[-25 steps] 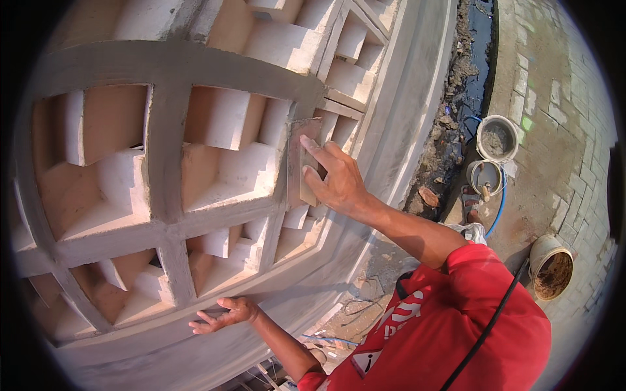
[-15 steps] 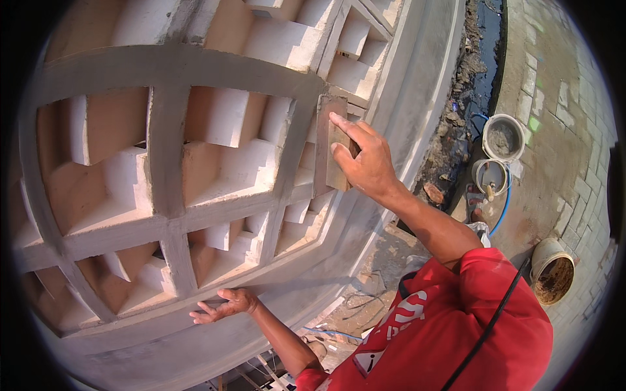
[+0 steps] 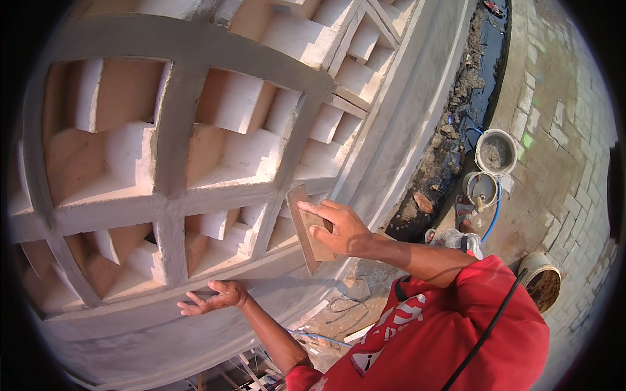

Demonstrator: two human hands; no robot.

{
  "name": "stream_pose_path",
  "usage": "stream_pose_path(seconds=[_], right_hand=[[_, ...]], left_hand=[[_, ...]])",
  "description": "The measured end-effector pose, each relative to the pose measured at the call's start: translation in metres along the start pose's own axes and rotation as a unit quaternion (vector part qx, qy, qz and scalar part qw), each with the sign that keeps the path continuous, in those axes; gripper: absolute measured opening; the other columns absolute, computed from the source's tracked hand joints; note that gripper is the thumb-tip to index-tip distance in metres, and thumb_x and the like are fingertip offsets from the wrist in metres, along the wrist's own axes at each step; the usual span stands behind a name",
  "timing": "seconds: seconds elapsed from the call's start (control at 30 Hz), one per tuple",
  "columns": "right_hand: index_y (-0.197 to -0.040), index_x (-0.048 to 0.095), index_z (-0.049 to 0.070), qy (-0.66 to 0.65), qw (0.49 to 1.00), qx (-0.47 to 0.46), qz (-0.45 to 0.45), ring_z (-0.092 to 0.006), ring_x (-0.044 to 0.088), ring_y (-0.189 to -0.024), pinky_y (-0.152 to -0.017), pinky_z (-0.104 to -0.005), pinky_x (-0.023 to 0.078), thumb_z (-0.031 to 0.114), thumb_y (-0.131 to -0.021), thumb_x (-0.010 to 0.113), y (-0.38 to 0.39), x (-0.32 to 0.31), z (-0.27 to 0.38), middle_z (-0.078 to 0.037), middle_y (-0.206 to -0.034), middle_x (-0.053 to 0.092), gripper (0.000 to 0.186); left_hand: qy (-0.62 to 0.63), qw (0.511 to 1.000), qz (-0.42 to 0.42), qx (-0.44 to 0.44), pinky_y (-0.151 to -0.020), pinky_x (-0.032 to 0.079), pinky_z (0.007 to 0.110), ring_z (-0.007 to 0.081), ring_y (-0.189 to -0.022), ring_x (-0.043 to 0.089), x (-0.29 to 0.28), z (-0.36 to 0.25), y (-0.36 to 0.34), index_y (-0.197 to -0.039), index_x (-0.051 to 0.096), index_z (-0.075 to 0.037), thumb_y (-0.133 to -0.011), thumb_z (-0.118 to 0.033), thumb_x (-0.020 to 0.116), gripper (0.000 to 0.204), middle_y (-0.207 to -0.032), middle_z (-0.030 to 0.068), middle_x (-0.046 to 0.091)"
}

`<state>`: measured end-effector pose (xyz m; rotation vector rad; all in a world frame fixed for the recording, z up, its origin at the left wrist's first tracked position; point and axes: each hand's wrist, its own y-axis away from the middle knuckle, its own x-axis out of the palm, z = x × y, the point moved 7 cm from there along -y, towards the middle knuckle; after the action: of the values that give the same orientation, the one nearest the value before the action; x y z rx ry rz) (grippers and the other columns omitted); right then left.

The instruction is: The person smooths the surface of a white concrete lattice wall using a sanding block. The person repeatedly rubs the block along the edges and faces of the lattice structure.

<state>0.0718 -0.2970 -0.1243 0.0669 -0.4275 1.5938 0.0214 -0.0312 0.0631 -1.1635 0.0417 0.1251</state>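
Note:
My right hand [image 3: 338,228] grips a wooden plastering float [image 3: 302,228] by its handle, with the index finger stretched along the blade. The float lies over the lower right corner of the grey plastered grid wall [image 3: 171,150], by the edge of the bottom openings. Whether its whole face touches the plaster I cannot tell. My left hand [image 3: 214,299] is open and holds nothing, its fingers spread by the smooth ledge [image 3: 163,335] under the bottom row. Pale stepped blocks [image 3: 225,111] sit inside the grid's square openings.
A drain channel [image 3: 486,72] with dark water and rubble runs along the wall's right side. Beyond it lies a paved path [image 3: 561,163]. Two buckets, one of grey mix [image 3: 517,151] and one with a tool [image 3: 494,194], stand near my foot; a brown-stained bucket [image 3: 535,264] stands nearer.
My right hand has brought the float down the wall, from beside the middle openings to the lower corner, and tilted it. My left hand stays open near the ledge. The view has shifted slightly.

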Motion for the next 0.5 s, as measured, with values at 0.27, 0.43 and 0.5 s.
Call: stream_pose_path(seconds=[0.27, 0.43, 0.5], right_hand=[[-0.136, 0.041, -0.003, -0.457, 0.881, 0.057, -0.114, -0.0136, 0.062, -0.086, -0.078, -0.0285, 0.053, 0.006, -0.083, 0.041, -0.031, -0.109, -0.028, -0.012, -0.105, 0.061, 0.054], [-0.135, 0.043, -0.004, -0.511, 0.851, 0.030, -0.114, -0.0129, 0.061, -0.086, -0.077, -0.0278, 0.053, 0.008, -0.082, 0.039, -0.047, -0.097, -0.046, -0.011, -0.104, 0.062, 0.054], [-0.135, 0.043, -0.005, -0.526, 0.840, 0.033, -0.125, -0.0125, 0.061, -0.086, -0.077, -0.0265, 0.052, 0.010, -0.083, 0.040, -0.054, -0.091, -0.059, -0.010, -0.104, 0.062, 0.054]], left_hand=[[0.007, 1.000, -0.004, -0.009, -0.111, 0.014, 0.063, 0.0424, -0.141, 0.015, 0.000, -0.007, -0.005, -0.130, 0.043, 0.004, -0.094, -0.035, 0.051, 0.054, -0.146, 0.0261, 0.028], [-0.025, 0.999, 0.007, 0.032, -0.112, 0.013, 0.063, 0.0410, -0.141, 0.018, -0.003, 0.003, 0.000, -0.131, 0.042, 0.003, -0.094, -0.036, 0.051, 0.055, -0.146, 0.0257, 0.028], [-0.034, 0.999, 0.000, 0.033, -0.112, 0.014, 0.063, 0.0412, -0.140, 0.019, -0.003, 0.004, 0.000, -0.131, 0.043, 0.002, -0.094, -0.038, 0.050, 0.054, -0.146, 0.0238, 0.028]])
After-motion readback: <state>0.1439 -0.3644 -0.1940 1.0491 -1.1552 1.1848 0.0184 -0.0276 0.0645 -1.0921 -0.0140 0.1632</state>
